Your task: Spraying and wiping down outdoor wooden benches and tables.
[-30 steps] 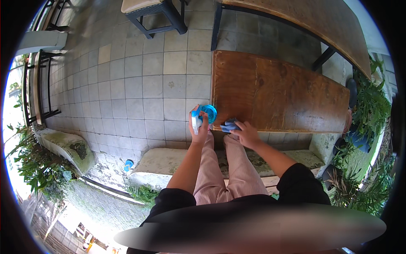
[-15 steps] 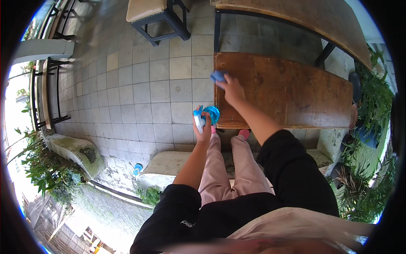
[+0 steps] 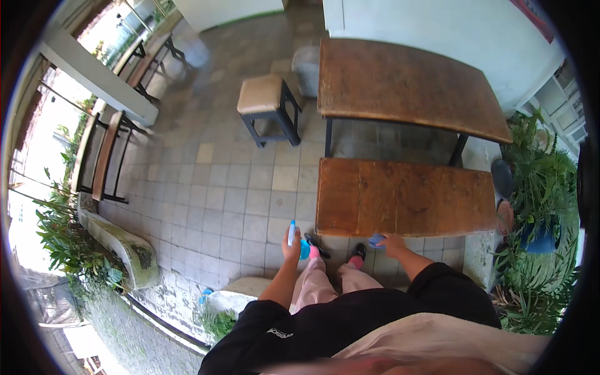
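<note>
My left hand [image 3: 292, 248] is closed around a blue and white spray bottle [image 3: 304, 250], out in front of my left leg and to the left of the wooden bench [image 3: 406, 197]. Its spray head points up, and the blue body shows beside my fingers. At the bench's near edge, my right hand [image 3: 394, 244] grips a folded blue cloth [image 3: 376, 240]. The cloth is just below that edge; whether it touches the wood I cannot tell. The bench has a brown, worn top.
Beyond the bench stands a long wooden table [image 3: 406, 78] on dark legs. A stool [image 3: 261, 95] with a tan seat is to its left. More benches [image 3: 107, 156] line the far left. Potted plants [image 3: 540, 187] flank the right side, and a low wall [image 3: 128, 247] curves at the left.
My right hand has drawn the cloth from the bench's left end back to its near edge. The view has tilted up, showing more of the table and stool. My left hand still holds the bottle.
</note>
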`<move>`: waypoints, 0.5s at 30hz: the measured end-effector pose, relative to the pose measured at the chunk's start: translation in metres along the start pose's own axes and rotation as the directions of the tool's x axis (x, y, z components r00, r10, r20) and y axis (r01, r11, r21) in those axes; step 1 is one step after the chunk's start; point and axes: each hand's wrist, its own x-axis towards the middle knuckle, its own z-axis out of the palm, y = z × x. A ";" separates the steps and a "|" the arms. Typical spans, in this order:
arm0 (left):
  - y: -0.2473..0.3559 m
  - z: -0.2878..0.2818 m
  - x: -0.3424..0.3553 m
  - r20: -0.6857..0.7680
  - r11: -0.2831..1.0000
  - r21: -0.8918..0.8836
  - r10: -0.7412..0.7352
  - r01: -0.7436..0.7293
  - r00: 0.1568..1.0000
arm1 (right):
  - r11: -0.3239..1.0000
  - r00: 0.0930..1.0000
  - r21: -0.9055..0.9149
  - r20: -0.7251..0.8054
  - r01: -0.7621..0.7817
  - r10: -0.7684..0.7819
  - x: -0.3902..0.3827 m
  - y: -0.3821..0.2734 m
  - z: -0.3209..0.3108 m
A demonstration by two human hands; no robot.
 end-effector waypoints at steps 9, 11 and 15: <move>0.045 -0.038 -0.059 0.054 0.995 -0.074 0.068 -0.064 0.996 | 0.805 0.787 0.399 -0.263 -0.439 0.559 -0.134 0.097 -0.045; 0.059 -0.044 -0.056 0.069 0.994 -0.092 0.073 -0.067 0.995 | 0.715 0.726 0.430 -0.174 -0.552 0.665 -0.160 0.099 -0.009; 0.079 -0.045 -0.030 0.106 0.994 -0.047 0.102 -0.098 0.989 | 0.716 0.772 0.354 0.026 -0.602 0.636 -0.210 0.091 0.060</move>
